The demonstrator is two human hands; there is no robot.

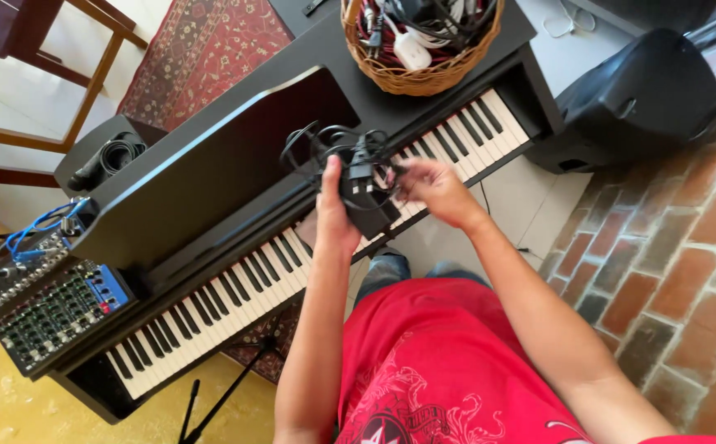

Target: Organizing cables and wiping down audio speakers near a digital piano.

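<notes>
Black power adapter [363, 197] between both hands

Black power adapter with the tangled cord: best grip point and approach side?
Grip the black power adapter by its boxy body, probably from the keyboard side, below the cord. The body is rigid and flat-sided; the tangled cord loops loosely above it and would slip. The left hand already wraps that block, while the right hand touches the cord beside it, above the piano keys.

A single head-worn camera looks steeply down from close above onto the piano keyboard [308, 247] before the person.
</notes>
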